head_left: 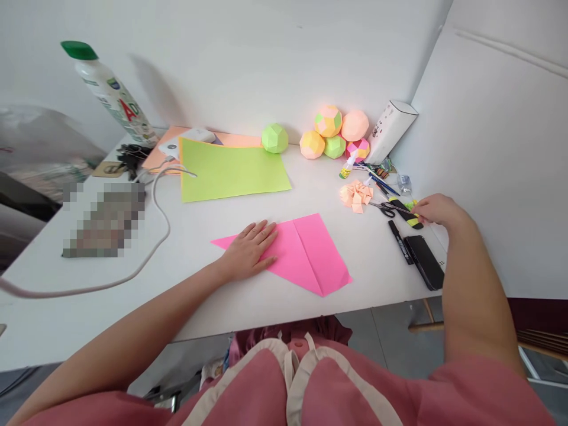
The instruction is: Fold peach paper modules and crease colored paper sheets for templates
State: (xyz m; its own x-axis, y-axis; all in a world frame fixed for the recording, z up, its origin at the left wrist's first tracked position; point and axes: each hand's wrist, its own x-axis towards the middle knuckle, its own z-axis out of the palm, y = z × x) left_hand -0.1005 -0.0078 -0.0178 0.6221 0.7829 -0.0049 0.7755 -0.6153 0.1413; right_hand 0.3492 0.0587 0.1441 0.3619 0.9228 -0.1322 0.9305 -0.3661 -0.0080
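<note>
My left hand (252, 251) lies flat, fingers stretched, on the left part of a folded bright pink sheet of paper (306, 254). A crease runs down the sheet, and its left end narrows to a point. Over at the right side of the table my right hand (435, 210) has its fingers pinched round the end of a thin, greyish stick-like tool (403, 209); its exact kind is too small to tell. Just beside that hand lie a black-and-yellow utility knife (406, 214) and black-handled scissors (387, 210).
Green paper (235, 173) lies at the back, a green paper ball (274, 138) by its edge. Several paper balls (328, 122) and a white box (391, 131) stand against the wall. A phone (425, 261), a black marker (400, 242), a glue bottle (347, 168) and a white cable (163, 236) are around.
</note>
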